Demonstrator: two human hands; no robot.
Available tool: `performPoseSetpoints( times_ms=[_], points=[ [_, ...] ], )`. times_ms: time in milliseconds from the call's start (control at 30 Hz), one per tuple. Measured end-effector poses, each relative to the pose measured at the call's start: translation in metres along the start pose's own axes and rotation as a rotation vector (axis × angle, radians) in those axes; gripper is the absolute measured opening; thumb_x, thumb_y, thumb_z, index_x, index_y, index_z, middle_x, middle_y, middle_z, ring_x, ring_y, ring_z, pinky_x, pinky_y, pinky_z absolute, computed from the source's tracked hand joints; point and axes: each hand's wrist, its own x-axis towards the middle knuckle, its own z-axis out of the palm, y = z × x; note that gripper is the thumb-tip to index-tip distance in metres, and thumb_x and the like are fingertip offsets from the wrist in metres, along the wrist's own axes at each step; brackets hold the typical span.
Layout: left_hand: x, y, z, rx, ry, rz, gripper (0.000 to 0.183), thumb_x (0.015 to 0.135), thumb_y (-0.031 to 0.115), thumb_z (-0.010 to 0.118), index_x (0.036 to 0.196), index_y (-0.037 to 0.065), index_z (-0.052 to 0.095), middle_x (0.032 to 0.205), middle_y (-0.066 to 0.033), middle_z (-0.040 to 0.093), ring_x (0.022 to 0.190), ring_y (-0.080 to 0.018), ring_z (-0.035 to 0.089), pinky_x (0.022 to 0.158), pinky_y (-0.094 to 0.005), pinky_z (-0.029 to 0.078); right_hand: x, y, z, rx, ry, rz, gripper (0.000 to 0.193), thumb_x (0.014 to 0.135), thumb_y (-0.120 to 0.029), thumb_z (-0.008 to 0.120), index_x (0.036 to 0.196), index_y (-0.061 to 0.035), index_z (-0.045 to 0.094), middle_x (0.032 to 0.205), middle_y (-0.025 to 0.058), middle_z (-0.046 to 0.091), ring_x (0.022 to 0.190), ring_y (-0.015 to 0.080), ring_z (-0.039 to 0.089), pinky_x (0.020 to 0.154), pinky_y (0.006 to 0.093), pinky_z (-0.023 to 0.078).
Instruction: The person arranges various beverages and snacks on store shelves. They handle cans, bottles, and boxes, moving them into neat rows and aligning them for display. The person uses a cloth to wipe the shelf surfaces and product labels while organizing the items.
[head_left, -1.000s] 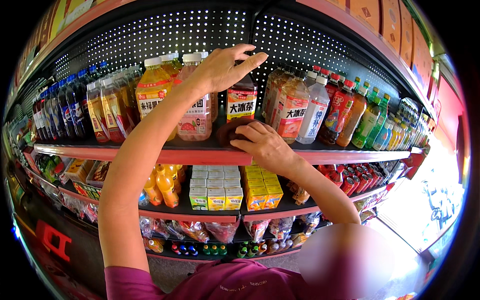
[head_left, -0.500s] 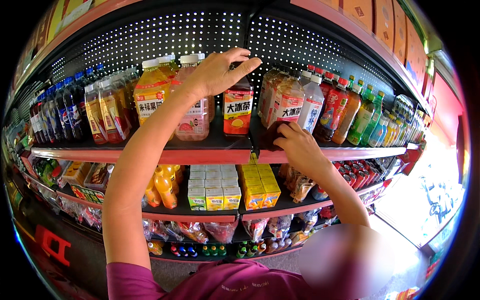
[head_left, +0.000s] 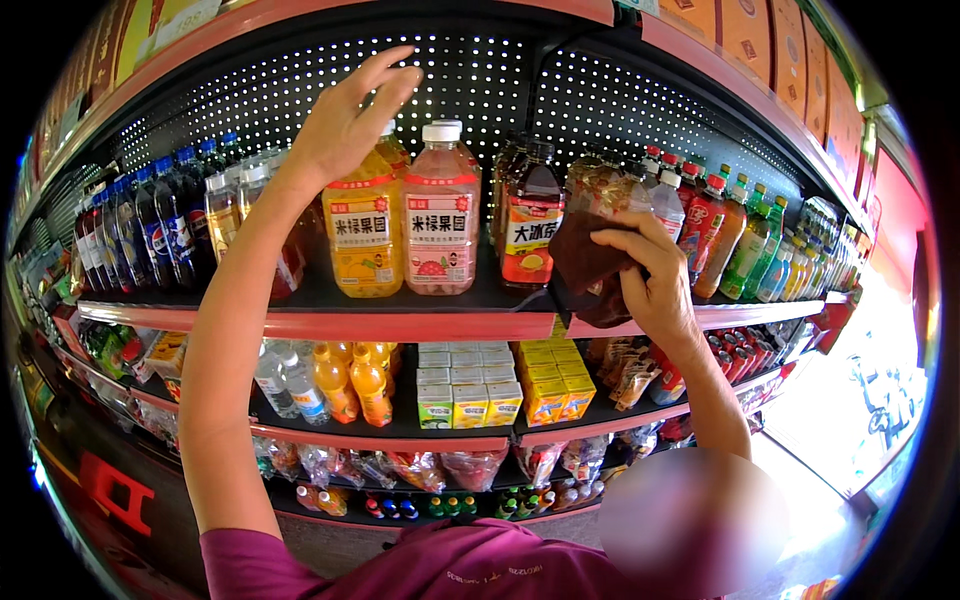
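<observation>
My left hand is raised above the top row of bottles, thumb and fingers apart, holding nothing. Below it and to its right stand a yellow juice bottle and a pink juice bottle with a white cap. My right hand grips a dark brown cloth at the shelf's front edge. The cloth hangs in front of some bottles and partly hides them. Just left of it stands a dark iced tea bottle with an orange-red label.
Cola bottles with blue caps line the left of the shelf. Red and green soda bottles stand on the right. One level down are orange drink bottles, white drink cartons and yellow cartons. Bagged goods hang lower.
My left hand has moved left and up, away from the iced tea bottle's top. My right hand has lifted the cloth slightly right. The view has shifted, so the shelf sits further right.
</observation>
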Motion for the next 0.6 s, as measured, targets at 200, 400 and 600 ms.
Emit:
performPoseSetpoints(
  times_ms=[200,400,600],
  points=[
    [-0.029,-0.058,-0.033,-0.036,0.016,-0.064,0.074,0.109,0.059,0.037,0.152,0.001,0.051,0.130,-0.0205,0.071,0.131,-0.0255,0.062,0.115,-0.0369,0.041,0.084,-0.051,0.036,0.057,0.242,-0.155,0.037,0.080,0.009,0.055,0.111,-0.0008,0.075,0.116,0.0175,0.067,0.105,0.0363,0.066,0.091,0.0405,0.054],
    [-0.041,-0.056,-0.029,-0.299,-0.098,-0.216,0.085,0.106,0.072,0.029,0.155,0.005,0.049,0.131,-0.0134,0.072,0.132,-0.0248,0.060,0.116,-0.0394,0.039,0.151,-0.066,0.113,-0.031,0.395,-0.314,0.037,0.080,0.006,0.061,0.114,-0.0027,0.074,0.114,0.0151,0.066,0.106,0.0350,0.062,0.093,0.0421,0.054],
    [-0.043,-0.073,-0.033,-0.249,-0.076,-0.148,0.073,0.110,0.062,0.032,0.153,0.006,0.050,0.133,-0.0134,0.071,0.132,-0.0238,0.058,0.118,-0.0376,0.038,0.129,-0.090,0.222,-0.308,0.255,-0.236,0.052,0.083,-0.008,0.067,0.134,-0.0175,0.067,0.134,0.0126,0.058,0.123,0.0328,0.056,0.097,0.0485,0.049]
  ],
)
